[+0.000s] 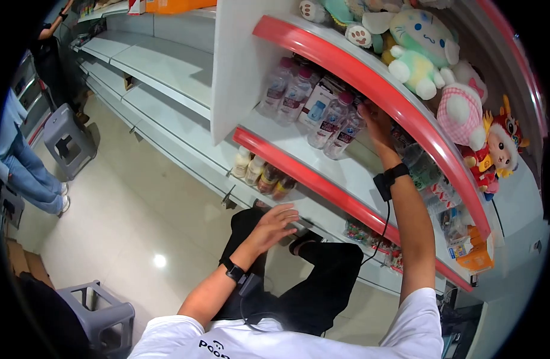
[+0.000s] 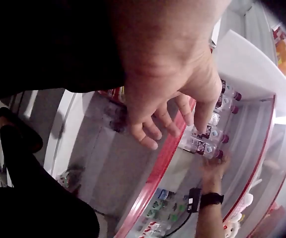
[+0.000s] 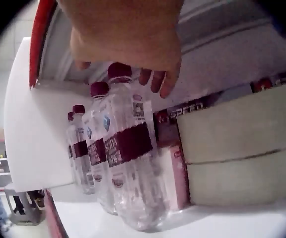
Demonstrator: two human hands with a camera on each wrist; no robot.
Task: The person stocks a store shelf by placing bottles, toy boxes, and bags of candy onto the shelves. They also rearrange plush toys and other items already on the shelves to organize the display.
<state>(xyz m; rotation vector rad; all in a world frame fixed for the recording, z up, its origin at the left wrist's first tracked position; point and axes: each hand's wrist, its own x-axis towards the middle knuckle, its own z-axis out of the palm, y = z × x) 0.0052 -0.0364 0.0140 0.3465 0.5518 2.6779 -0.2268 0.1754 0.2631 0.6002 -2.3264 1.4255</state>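
My right hand (image 1: 380, 128) reaches into the middle shelf at the front clear soda bottle (image 3: 133, 148), which has a purple cap and label. In the right wrist view its fingers hang loosely around the cap, with gaps showing on both sides. That bottle stands upright beside a matching second bottle (image 3: 99, 148). Farther left on the shelf are two more such bottles, one of them this bottle (image 1: 293, 99), with a white box (image 1: 318, 106) between the pairs. My left hand (image 1: 272, 227) hovers in front of the lower shelf, fingers spread and holding nothing.
Red-edged shelves (image 1: 311, 173) curve around me. Plush toys (image 1: 421, 48) sit on the upper shelf, small bottles (image 1: 254, 170) lower down. An orange box (image 1: 475, 254) lies at the right. Grey stools (image 1: 68, 140) and a person in jeans (image 1: 32, 167) are at the left.
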